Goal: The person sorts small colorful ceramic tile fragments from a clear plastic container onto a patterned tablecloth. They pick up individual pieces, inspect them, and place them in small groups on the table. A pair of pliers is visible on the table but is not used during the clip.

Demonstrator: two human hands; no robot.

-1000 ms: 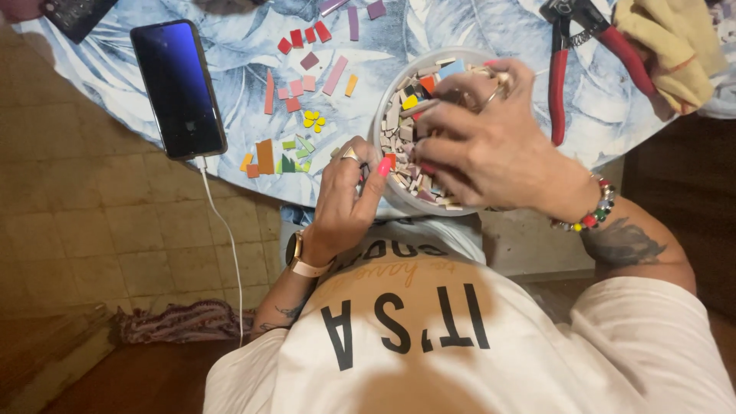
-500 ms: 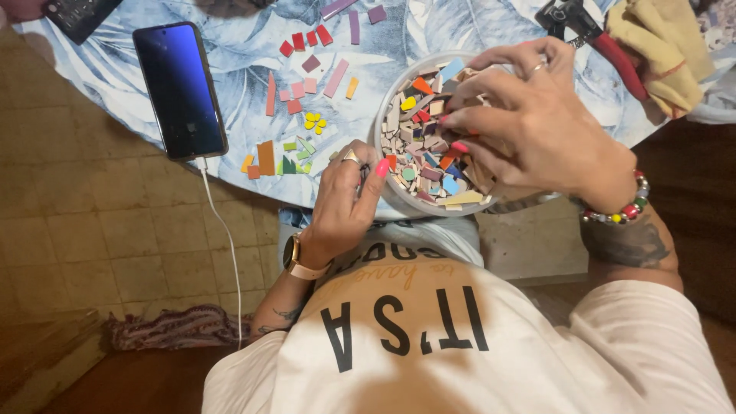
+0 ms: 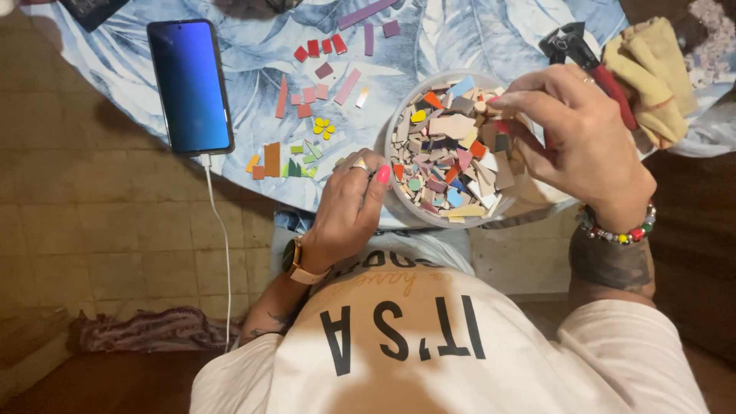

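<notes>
Warm, dim indoor light, soft shadows, sharp centre, slight wide-angle edge distortion.

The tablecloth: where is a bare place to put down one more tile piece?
The tablecloth is bare between the purple strips and the pliers, above the bowl. It is crowded between the phone and the bowl, where sorted tile pieces lie.

A tabletop under a blue leaf-print cloth carries a phone at nine o'clock; loose coloured tile pieces at centre; a bowl of tile pieces; red-handled nippers and a yellow cloth at three o'clock.
</notes>
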